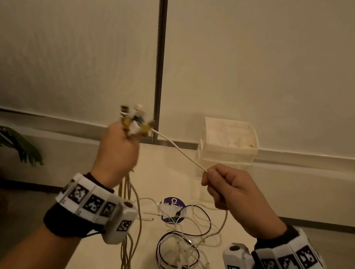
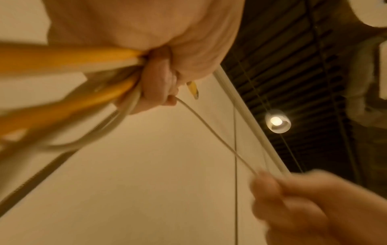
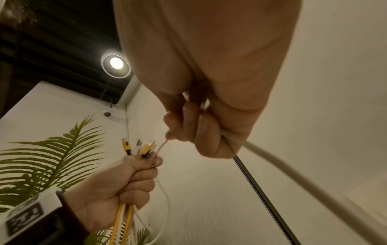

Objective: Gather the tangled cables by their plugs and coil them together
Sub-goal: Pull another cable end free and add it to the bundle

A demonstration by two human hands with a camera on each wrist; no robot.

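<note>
- White table (image 1: 161,169) below, loose cables (image 1: 187,250) tangled on it.
- Left hand (image 1: 119,148) fists a bunch of plugs (image 1: 135,119), raised; their count blurs.
- Right hand (image 1: 231,189) pinches one white cable (image 1: 180,150) stretched from that bunch.
- Two yellow cords (image 3: 123,222) hang below the fist.

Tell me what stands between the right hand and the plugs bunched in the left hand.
Nothing visible stands between them. The right hand grips a white cable that runs taut through open air straight to the plugs held in the left hand. The loose tangle lies below on the table, out of that path.
</note>
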